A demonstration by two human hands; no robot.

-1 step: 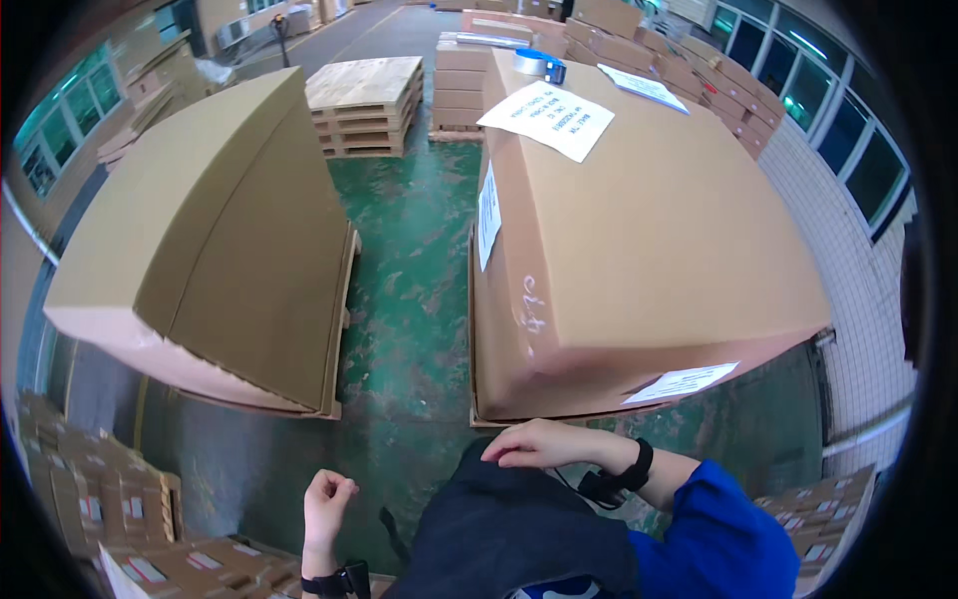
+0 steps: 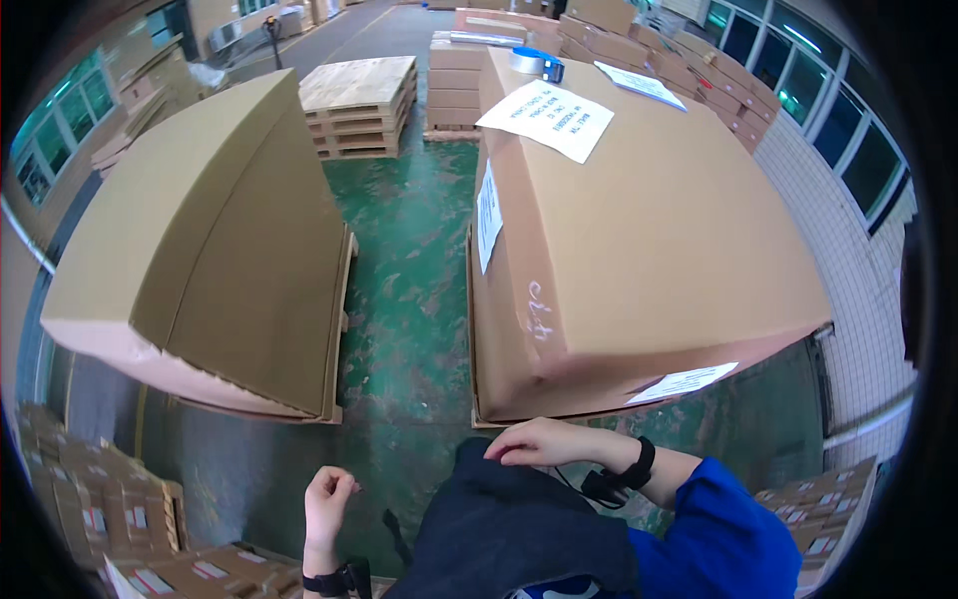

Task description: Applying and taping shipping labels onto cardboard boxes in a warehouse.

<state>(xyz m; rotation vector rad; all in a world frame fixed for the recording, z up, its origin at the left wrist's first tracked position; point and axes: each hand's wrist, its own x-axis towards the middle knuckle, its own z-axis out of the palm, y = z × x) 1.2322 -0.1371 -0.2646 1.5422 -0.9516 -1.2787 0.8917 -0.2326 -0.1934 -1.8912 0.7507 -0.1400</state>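
Observation:
My left hand (image 2: 329, 494) is raised at the lower left, its fingers curled in and nothing visible in them. My right hand (image 2: 529, 441) is bent across in front of my dark apron (image 2: 509, 519), fingers curled downward and closed; what lies under them is hidden. Just beyond it stands a big brown carton (image 2: 669, 220) on a pallet, apart from the hand. On its top lie a printed white sheet (image 2: 551, 118), a roll of blue tape (image 2: 529, 61) and a second paper (image 2: 641, 84). White labels are stuck to its side (image 2: 488, 218) and front (image 2: 685, 383).
Another large carton (image 2: 239, 250) on a pallet stands to the left, with green floor (image 2: 404, 299) between the two. Stacked wooden pallets (image 2: 357, 95) and piled boxes (image 2: 461, 90) are further back. More boxes (image 2: 90, 479) sit at lower left; a tiled wall (image 2: 858, 290) runs along the right.
The view has shifted very slightly. Both hands keep almost the same pose, and the cartons and papers stay in place.

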